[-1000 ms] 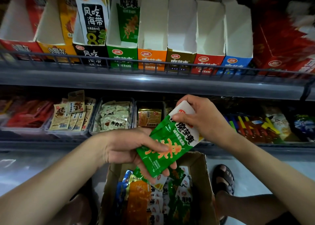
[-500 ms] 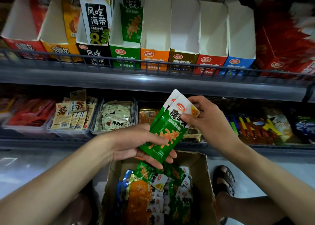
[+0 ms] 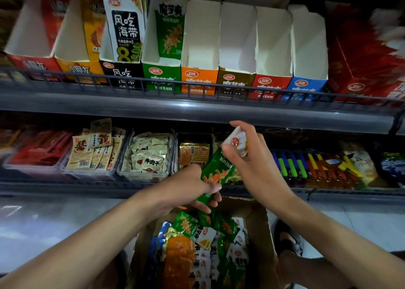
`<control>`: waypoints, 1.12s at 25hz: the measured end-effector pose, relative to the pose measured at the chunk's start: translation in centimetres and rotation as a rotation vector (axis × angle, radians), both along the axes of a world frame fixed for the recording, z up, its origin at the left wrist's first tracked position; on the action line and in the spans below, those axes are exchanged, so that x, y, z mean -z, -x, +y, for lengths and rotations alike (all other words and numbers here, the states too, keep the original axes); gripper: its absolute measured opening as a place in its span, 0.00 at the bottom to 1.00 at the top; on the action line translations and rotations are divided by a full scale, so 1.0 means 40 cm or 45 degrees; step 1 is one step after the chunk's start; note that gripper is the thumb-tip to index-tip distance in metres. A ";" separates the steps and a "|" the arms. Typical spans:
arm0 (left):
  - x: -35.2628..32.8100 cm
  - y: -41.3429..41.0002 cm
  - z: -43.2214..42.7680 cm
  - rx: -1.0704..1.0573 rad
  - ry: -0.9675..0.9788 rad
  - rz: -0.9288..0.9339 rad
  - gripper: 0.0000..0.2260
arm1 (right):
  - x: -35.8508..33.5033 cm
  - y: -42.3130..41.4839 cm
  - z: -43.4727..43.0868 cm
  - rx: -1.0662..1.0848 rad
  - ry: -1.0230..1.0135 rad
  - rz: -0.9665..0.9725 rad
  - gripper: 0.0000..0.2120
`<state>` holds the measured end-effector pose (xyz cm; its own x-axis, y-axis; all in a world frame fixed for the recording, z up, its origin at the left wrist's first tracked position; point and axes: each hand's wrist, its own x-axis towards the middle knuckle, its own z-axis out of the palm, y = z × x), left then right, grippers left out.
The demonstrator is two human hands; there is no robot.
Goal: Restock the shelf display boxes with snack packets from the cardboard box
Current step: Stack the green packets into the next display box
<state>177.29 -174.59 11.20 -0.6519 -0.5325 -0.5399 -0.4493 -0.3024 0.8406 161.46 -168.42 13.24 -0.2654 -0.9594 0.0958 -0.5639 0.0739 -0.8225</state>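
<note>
We are holding green foil snack packets [image 3: 215, 174]: right hand [image 3: 254, 166] pinching tops, left hand [image 3: 186, 190] gripping bottoms, above brown cardboard box [image 3: 260, 220] at 6 o'clock. Four white card display boxes [image 3: 237, 47] at 12 o'clock sitting empty; most restocking remaining.

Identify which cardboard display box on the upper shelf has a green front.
The green-fronted cardboard display box, standing between the black-fronted box and the orange-fronted box; a tall green packet stands upright inside it.

Head camera looks down, close, at shelves [image 3: 197, 111].
</note>
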 end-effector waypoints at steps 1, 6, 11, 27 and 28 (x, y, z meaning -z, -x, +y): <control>0.003 0.002 0.000 -0.009 0.026 -0.009 0.09 | -0.002 -0.005 -0.001 0.004 -0.001 -0.046 0.20; 0.023 0.016 0.006 0.005 0.314 -0.124 0.08 | -0.007 -0.028 -0.009 0.098 -0.018 -0.345 0.11; 0.005 0.033 0.008 -0.024 0.549 -0.131 0.05 | -0.012 -0.050 -0.023 0.237 0.162 -0.531 0.07; -0.042 0.013 -0.025 -0.032 0.264 0.037 0.07 | -0.057 0.003 -0.034 0.034 0.071 -0.535 0.15; -0.056 0.004 -0.036 -0.037 0.175 0.103 0.07 | -0.075 0.019 -0.036 0.032 0.068 -0.580 0.18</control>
